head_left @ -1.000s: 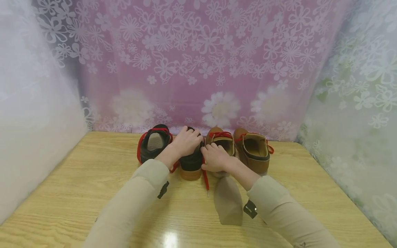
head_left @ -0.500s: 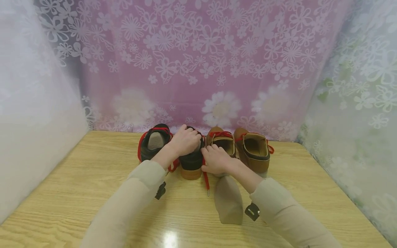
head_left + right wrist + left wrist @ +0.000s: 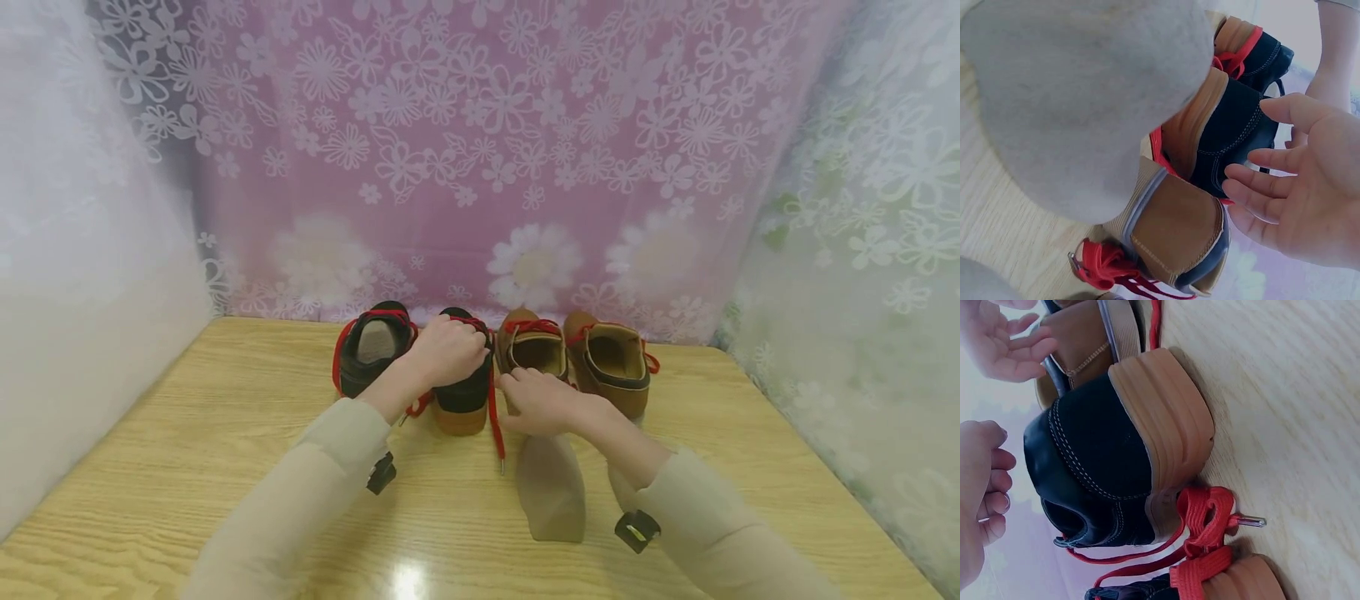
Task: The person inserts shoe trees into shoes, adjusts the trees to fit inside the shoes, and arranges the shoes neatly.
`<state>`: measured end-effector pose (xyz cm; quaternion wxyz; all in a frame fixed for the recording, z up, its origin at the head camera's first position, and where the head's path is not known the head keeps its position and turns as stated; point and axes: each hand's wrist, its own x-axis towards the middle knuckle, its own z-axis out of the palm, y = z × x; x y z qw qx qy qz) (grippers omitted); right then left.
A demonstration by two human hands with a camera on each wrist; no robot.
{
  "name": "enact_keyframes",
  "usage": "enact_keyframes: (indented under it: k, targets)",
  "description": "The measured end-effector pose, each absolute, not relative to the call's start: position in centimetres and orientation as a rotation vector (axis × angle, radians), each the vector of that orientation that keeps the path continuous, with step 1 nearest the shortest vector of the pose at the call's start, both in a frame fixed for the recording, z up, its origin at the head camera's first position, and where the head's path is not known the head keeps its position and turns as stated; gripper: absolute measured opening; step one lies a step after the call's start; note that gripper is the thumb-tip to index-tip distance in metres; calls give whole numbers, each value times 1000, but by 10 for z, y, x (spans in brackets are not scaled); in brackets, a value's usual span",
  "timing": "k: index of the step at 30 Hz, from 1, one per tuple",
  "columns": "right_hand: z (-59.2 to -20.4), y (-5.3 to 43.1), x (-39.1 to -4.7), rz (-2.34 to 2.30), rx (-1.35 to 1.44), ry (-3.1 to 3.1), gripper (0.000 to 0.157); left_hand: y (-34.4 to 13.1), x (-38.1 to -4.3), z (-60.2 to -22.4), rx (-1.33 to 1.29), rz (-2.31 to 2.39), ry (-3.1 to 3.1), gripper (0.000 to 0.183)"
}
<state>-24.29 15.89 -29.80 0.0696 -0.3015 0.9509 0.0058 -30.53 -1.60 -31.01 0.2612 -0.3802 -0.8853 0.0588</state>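
Two black shoes and two brown shoes, all with red laces, stand in a row at the table's back. My left hand point(image 3: 450, 350) is over the second black shoe point(image 3: 461, 396), its fingers loosely curled; in the left wrist view a gap shows between them and that shoe's heel. My right hand point(image 3: 1310, 169) has relaxed, spread fingers with nothing between them. It is in front of the inner brown shoe point(image 3: 1179, 219), partly covering it in the head view. A grey insole point(image 3: 551, 492) leans just below that hand.
At the far left is the other black shoe point(image 3: 360, 375), its lace trailing toward its neighbour. The outer brown shoe point(image 3: 626, 400) is at the right end. A second insole point(image 3: 621, 485) shows partly behind the right forearm. A floral curtain point(image 3: 525, 167) hangs behind the table.
My right hand has drawn away from the second black shoe, toward me and to the right. My left hand has lowered slightly over that shoe. Part of a second insole has come into sight.
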Motion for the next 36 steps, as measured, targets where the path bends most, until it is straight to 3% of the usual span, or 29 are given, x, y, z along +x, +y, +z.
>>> enact_keyframes:
  k: [5,17,36]
  targets:
    - [-298,172,-234,-69,-915,2834,30,-11,-296,-313,-1120,157,-2304,27]
    - [-304,206,-211,-70,-888,2801,37,17,-266,-324,-1233,52,-2247,20]
    - [-301,222,-185,-97,-877,2778,45,60,-257,-335,-811,151,-2635,55]
